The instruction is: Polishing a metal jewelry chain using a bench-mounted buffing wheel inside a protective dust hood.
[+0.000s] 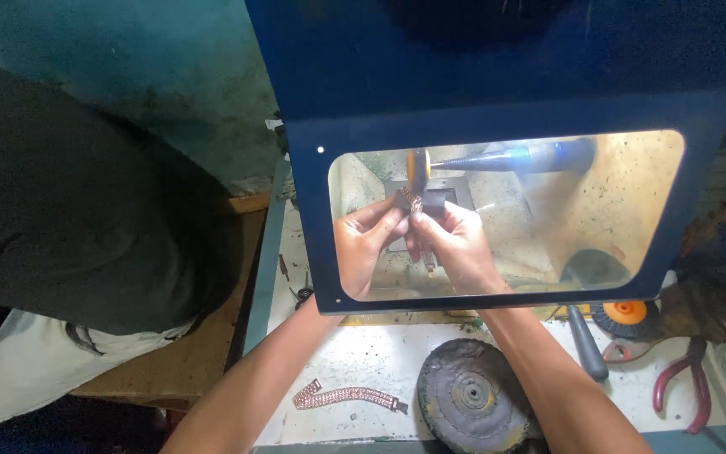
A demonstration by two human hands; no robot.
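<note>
Behind the clear window of a dark blue hood (497,101), my left hand (365,244) and my right hand (457,245) both grip a copper-coloured chain bracelet (414,203). Its top end sits just below a small yellow buffing wheel (416,166) on a tapered spindle (506,157). The rest of the bracelet hangs down between my hands. My forearms reach in under the hood's lower edge.
On the white bench lie a second copper bracelet (348,396), a dark round buffing wheel (472,395), an orange-centred wheel (626,314), a dark tool handle (586,342) and red-handled pliers (689,382). A person in dark clothing (69,219) sits at the left.
</note>
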